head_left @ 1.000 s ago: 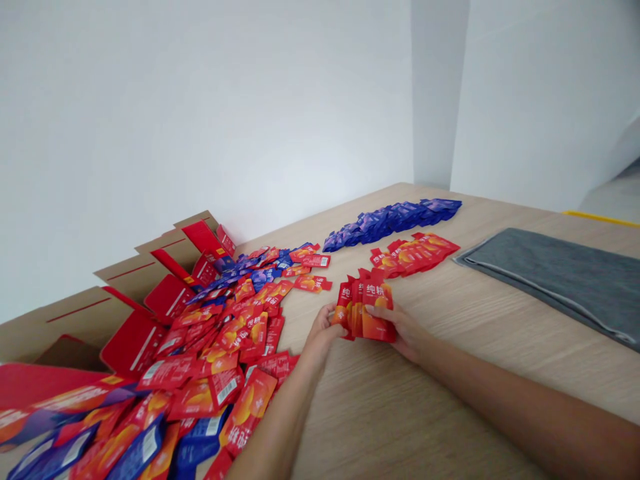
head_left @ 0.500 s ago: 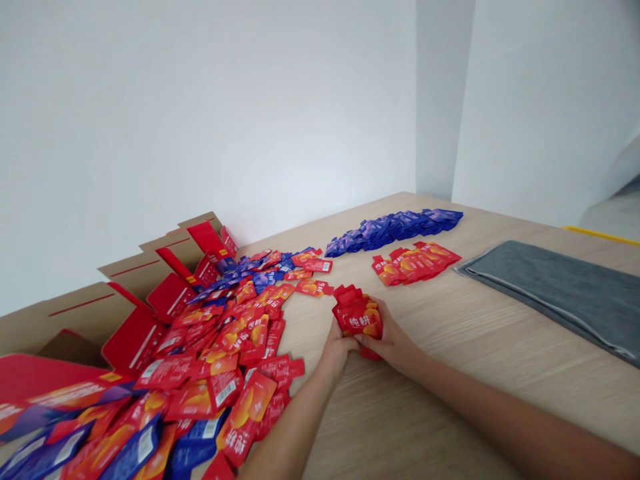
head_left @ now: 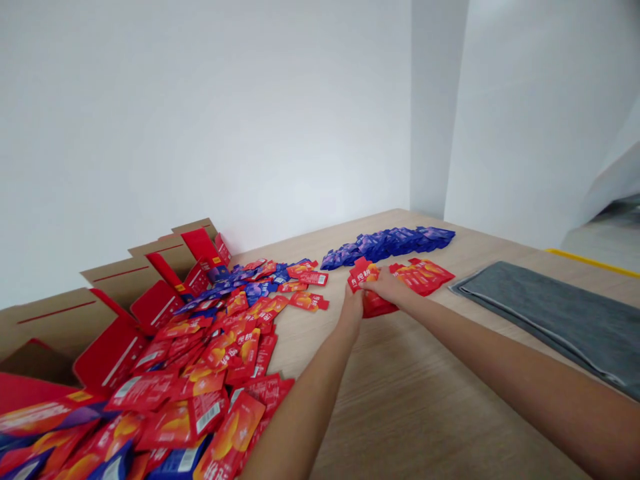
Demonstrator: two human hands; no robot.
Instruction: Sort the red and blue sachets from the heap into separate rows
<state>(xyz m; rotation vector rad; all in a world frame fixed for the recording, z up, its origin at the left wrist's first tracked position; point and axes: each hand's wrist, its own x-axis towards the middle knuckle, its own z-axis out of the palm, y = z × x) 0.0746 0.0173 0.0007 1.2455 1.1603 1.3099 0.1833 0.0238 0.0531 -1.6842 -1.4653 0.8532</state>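
Observation:
Both my hands are stretched out over the wooden table (head_left: 400,400). Together they hold a stack of red sachets (head_left: 365,280), low over the table at the near end of a row of red sachets (head_left: 425,275). My left hand (head_left: 353,308) grips the stack's left side. My right hand (head_left: 387,287) covers its right side, fingers wrapped round it. Behind the red row lies a row of blue sachets (head_left: 390,241).
A big loose heap of red and blue sachets (head_left: 200,373) spreads over the table's left side. Opened cardboard boxes with red lining (head_left: 150,287) stand behind it by the white wall. A grey cloth (head_left: 550,307) lies at the right.
My hands squeezed the fanned red sachets into a tight stack, then carried it away from me to the near end of the red row.

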